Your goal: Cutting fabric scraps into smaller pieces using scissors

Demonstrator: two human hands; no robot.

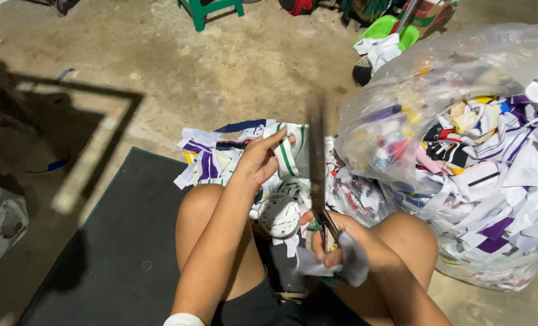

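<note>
**Scissors and Cloth Strip Held Over the Lap**

Head view: a seated person's bare knees are seen from above, with a dark mat (118, 241) laid on the concrete floor (233, 66) beneath them. The left hand (260, 160) is stretched forward, its fingers closed in a pinch on a white strip (287, 154) with green stripes, which is held up just above a heap of scraps (220, 157). The right hand (332, 238) is curled around the handles of the scissors (318, 175), and a grey rag (347, 262) is wrapped about its fingers. The blades are raised away from the body and are blurred, so how far they are parted cannot be told; they are seen just beside the strip. A round white piece (279, 214) is lying between the knees. A large clear bag (462, 157), stuffed with white, purple and black offcuts, is set to the right, touching the heap. Further back, a green stool (208, 9) and a green dustpan (390, 30) are seen.
</note>
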